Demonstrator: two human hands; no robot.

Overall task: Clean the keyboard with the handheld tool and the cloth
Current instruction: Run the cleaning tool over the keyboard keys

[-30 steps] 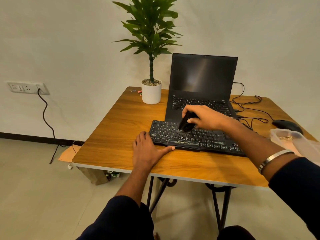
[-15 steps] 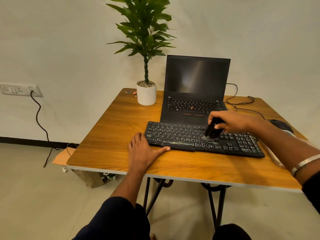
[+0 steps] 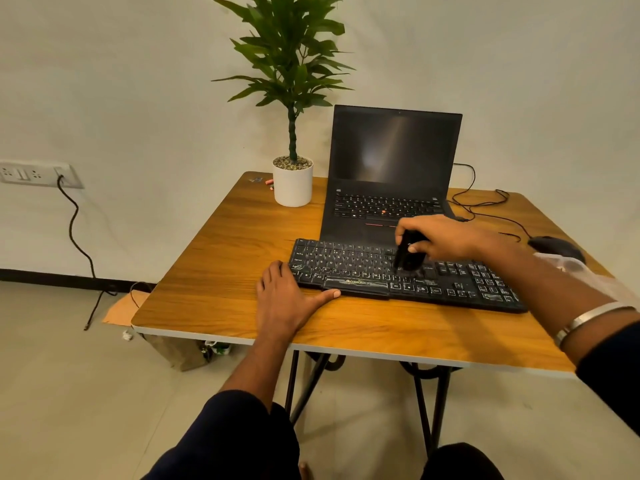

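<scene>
My left hand (image 3: 282,299) lies flat on the table (image 3: 214,271), fingers straight, thumb against the keyboard's (image 3: 346,263) near edge, steadying it. Further in, my right hand (image 3: 440,237) grips the tool (image 3: 408,254), held steeply with its tip down on the middle keys. I judge the brushing only partly done: pale dust shows on the right-hand keys. I see no cloth, so wiping is still ahead. The laptop (image 3: 391,168) stands open behind.

"ZEBRONICS" in pale print on the spacebar strip of the black keyboard (image 3: 398,275), at 6 o'clock of its key block; key legends too small to read
</scene>
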